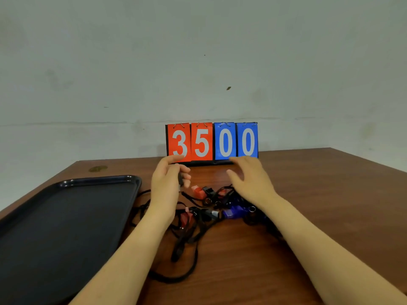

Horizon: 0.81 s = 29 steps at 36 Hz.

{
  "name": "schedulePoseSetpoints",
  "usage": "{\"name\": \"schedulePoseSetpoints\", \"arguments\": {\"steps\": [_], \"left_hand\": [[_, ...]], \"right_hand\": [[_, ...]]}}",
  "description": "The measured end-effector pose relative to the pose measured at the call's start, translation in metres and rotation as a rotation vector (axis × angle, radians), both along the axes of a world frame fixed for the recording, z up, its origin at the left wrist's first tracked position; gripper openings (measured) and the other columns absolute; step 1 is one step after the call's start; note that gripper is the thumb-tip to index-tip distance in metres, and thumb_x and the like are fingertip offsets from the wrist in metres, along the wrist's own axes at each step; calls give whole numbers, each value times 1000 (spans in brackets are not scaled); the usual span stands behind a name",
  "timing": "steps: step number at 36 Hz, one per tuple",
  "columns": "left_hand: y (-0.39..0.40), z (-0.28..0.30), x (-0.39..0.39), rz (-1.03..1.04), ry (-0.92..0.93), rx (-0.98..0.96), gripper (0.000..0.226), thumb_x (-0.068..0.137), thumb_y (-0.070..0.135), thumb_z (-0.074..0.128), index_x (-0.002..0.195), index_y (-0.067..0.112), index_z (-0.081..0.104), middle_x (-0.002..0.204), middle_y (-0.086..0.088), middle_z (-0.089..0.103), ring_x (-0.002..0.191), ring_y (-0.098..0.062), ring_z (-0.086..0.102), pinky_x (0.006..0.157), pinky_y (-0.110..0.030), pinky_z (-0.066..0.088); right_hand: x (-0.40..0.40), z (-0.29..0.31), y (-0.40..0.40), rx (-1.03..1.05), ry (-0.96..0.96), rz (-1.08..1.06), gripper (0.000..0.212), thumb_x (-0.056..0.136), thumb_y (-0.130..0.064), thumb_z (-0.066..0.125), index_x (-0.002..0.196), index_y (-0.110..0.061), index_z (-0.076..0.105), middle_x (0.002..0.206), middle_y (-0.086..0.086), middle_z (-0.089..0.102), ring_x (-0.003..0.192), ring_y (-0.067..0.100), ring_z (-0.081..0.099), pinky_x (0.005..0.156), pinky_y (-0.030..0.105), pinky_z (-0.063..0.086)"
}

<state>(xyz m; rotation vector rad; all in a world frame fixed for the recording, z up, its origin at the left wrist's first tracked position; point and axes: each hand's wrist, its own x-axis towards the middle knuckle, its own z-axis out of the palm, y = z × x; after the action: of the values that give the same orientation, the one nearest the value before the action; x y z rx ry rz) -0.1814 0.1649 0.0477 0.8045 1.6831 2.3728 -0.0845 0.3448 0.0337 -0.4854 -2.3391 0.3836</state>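
Both forearms reach forward over the brown wooden table [308,194], and the left hand [167,181] is raised just in front of the red-and-blue flip scoreboard reading 3500 [211,142], its fingers curled round a small black piece [180,179] that is mostly hidden. The right hand [251,179] hovers beside it below the scoreboard's blue cards, fingers loosely spread and holding nothing. In front of the scoreboard, under both hands, lies a tangled heap of red, black and blue plastic whistles on black cords [209,203], and a dark rectangular tray [66,227] sits well to the scoreboard's left.
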Motion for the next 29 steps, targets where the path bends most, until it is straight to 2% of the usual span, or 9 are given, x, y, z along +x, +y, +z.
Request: {"name": "schedulePoseSetpoints", "arguments": {"steps": [5, 7, 9, 12, 15, 19, 22, 25, 29], "left_hand": [[-2, 3, -1, -42, -63, 48, 30, 97, 0, 37, 110, 10, 62, 74, -5, 53, 50, -7, 45, 45, -18, 39], [-3, 3, -3, -50, -94, 60, 27, 98, 2, 39, 110, 12, 62, 74, -4, 52, 52, -8, 45, 47, -18, 40], [-4, 2, -5, -55, -95, 35, 22, 99, 6, 46, 111, 16, 61, 74, -2, 52, 54, -8, 46, 53, -19, 43], [-4, -1, -10, -69, -70, -20, 27, 96, 6, 52, 118, 19, 60, 80, -1, 53, 61, -7, 50, 70, -22, 47], [-3, -1, -14, -83, -69, -52, 30, 97, 4, 50, 123, 18, 58, 99, -6, 62, 84, -12, 63, 85, -25, 51], [2, -6, -10, -177, -40, -202, 31, 99, 6, 47, 127, 15, 52, 117, -7, 60, 104, -15, 65, 86, -26, 55], [4, -11, -6, -204, 40, -395, 29, 96, 9, 55, 122, 20, 52, 107, -4, 64, 83, -12, 71, 73, -24, 58], [2, -13, -4, -189, 211, -537, 17, 96, 20, 56, 112, 19, 59, 82, 0, 66, 52, -7, 59, 51, -18, 49], [7, -16, -7, -202, 246, -577, 15, 96, 34, 55, 105, 24, 63, 68, 5, 58, 45, -3, 45, 43, -16, 37]], "right_hand": [[-12, -8, -46, -1, -192, 410, 43, 96, -42, 49, 138, -33, 46, 138, -13, 49, 128, -1, 37, 106, 25, 31], [-16, -13, -54, 65, -242, 479, 33, 96, -39, 51, 124, -26, 60, 126, -7, 60, 123, 6, 46, 103, 26, 37], [-18, -15, -58, 88, -226, 504, 27, 97, -35, 49, 98, -19, 71, 101, -3, 68, 110, 12, 55, 96, 33, 44], [-15, -10, -54, -134, -169, 471, 34, 100, -31, 44, 80, -15, 66, 83, -3, 65, 91, 7, 57, 92, 33, 46], [-9, -3, -44, -421, -65, 452, 38, 102, -31, 39, 77, -10, 59, 70, 1, 59, 72, 11, 58, 87, 32, 48], [-6, 2, -33, -709, 84, 460, 36, 103, -27, 38, 72, -13, 51, 56, -3, 39, 55, 14, 41, 66, 26, 42], [-7, 7, -30, -850, 208, 384, 35, 102, -28, 40, 73, -13, 52, 53, -6, 36, 48, 9, 33, 52, 22, 34], [-4, 14, -27, -994, 335, 339, 33, 101, -26, 42, 73, -12, 52, 51, -6, 35, 46, 9, 29, 50, 23, 28], [-1, 18, -25, -1029, 378, 305, 32, 101, -25, 43, 73, -12, 53, 50, -6, 37, 45, 8, 29, 49, 23, 27]]}}
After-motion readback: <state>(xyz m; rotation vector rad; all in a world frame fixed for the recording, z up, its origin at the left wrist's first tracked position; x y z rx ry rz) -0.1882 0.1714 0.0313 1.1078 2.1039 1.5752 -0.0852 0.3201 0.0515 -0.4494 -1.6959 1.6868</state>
